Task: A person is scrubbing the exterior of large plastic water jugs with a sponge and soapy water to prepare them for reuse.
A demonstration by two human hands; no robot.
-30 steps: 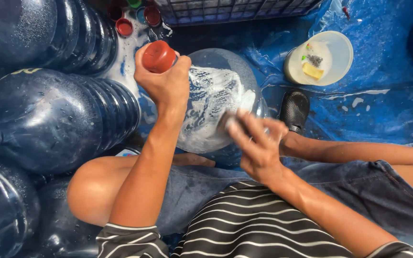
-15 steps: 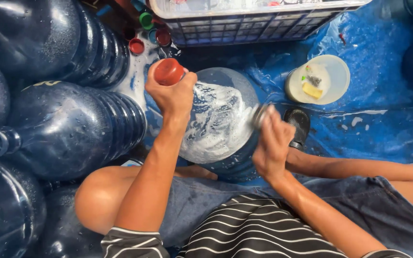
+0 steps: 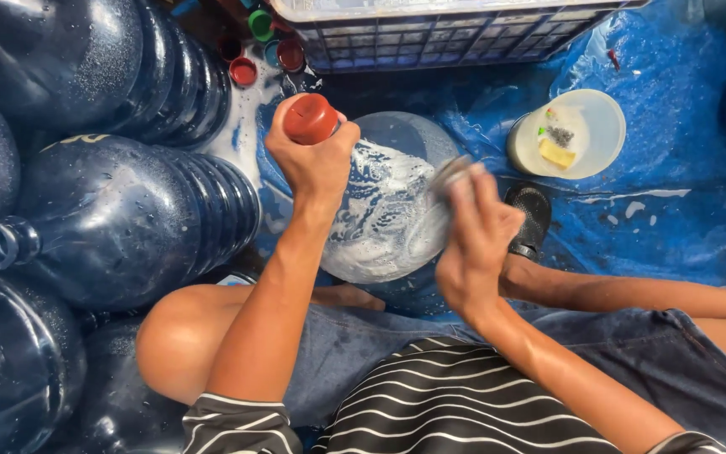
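A large water jug stands upright between my knees, its shoulder covered in white soap foam. My left hand grips its neck just under the red cap. My right hand presses a grey scrubbing pad against the jug's right side. The pad is mostly hidden by my fingers.
Several dark blue jugs lie stacked at the left. Loose red and green caps sit at the top. A white plastic crate is at the back. A round white lid holding a yellow sponge piece lies on the blue tarp. A black sandal is near.
My right hand has slid with the pad from the jug's lower front up and around to its right side. My left hand has kept its grip on the neck.
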